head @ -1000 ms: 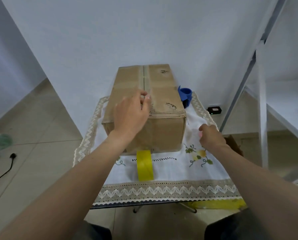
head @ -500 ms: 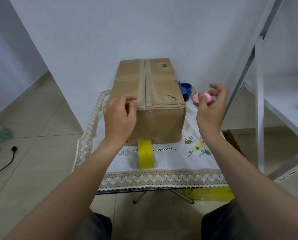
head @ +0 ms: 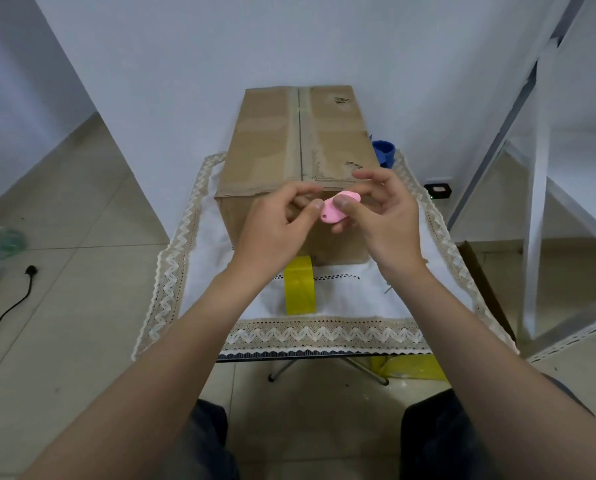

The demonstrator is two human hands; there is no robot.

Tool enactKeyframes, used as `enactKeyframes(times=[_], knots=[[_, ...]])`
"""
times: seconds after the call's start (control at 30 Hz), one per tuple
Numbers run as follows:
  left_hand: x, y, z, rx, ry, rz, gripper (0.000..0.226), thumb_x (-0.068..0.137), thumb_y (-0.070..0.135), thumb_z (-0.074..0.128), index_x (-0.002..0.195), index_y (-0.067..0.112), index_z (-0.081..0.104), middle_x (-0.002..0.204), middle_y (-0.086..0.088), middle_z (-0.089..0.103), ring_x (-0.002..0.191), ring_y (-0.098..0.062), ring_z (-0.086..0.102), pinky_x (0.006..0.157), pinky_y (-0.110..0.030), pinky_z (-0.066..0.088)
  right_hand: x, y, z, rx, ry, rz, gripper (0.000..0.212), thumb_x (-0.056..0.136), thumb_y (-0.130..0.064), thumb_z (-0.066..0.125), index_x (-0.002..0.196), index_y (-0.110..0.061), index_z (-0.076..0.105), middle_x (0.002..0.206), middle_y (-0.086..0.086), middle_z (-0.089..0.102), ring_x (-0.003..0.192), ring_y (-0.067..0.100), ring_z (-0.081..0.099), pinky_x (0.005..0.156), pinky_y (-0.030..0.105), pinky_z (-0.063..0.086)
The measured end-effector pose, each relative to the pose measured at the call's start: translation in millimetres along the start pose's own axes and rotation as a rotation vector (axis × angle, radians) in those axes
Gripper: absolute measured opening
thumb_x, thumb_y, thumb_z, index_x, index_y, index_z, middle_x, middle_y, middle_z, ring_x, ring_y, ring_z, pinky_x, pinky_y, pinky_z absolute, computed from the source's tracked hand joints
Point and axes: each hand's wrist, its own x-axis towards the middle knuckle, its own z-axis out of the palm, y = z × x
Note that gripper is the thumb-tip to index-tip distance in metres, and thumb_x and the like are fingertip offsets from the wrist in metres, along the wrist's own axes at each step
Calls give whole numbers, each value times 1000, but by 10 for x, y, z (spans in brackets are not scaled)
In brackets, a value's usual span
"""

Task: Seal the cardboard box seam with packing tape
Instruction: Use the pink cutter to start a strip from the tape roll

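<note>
Lengthwise, box (head: 265, 150) points away (seam (head: 300, 140) too)

Legible text, labels, brands, numbers: none is showing clearly enough to read.
Item: cardboard box (head: 272, 150), right top flap. A far dark mark (head: 340, 99) and a near dark mark (head: 353, 164) are showing as small printed smudges; both are appearing too small and blurred to make out.
</note>
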Motion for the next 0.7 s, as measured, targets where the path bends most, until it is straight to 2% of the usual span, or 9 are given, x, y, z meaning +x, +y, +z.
enactKeyframes(times=[0.07,0.17,0.3,0.37,0.43,0.5,0.6,0.7], knots=[[-7,-12,26,0,-26,13,14,97,27,68,108,22,76,80,10,74,58,-2,64,61,-26,53,-8,46,11,29,-16,9,32,85,6,78,110,-5,62,88,10,76,65,27,73,60,33,63],[-26,-57,79,-52,-28,17,7,94,25,74,99,20,76,77,2,75,57,-8,66,55,-22,52,-4,123,9,97,-18,34,34,84,9,77,111,-4,60,85,8,77,65,21,72,63,29,61],[-58,-176,194,-33,133,131,9,88,24,81,94,18,78,78,-3,73,63,-20,68,59,-38,56,-55,193,13,134,46,153,27,85,0,79,98,-10,58,80,10,76,59,22,68,62,32,59],[-67,-221,235,33,209,205,10,87,21,82,94,15,80,79,-3,71,65,-19,64,59,-30,52,-112,221,18,34,64,210,15,89,-14,79,90,-10,65,76,10,74,53,24,64,60,38,57],[-60,-276,257,82,249,259,12,87,18,83,95,9,81,81,-4,71,65,-15,62,59,-20,46,-160,253,27,-51,22,221,14,94,-22,75,88,-10,73,71,9,72,50,27,63,58,43,58],[-54,-336,279,130,255,287,14,87,14,82,98,6,81,83,-4,68,65,-9,59,61,-14,43,-189,282,42,-92,-16,204,15,96,-23,73,91,-9,73,72,11,73,49,31,63,54,43,57],[-79,-397,304,181,194,337,12,86,7,80,98,4,80,85,0,62,66,5,51,65,-6,37,-204,335,43,-77,-19,202,24,95,-19,74,97,0,60,77,25,71,48,32,64,49,41,58],[-133,-422,289,201,116,372,21,87,7,79,108,5,79,90,-3,64,64,-4,53,67,-7,39,-189,387,14,-50,-48,199,15,97,-13,71,96,-8,57,73,22,71,48,30,65,50,47,61]])
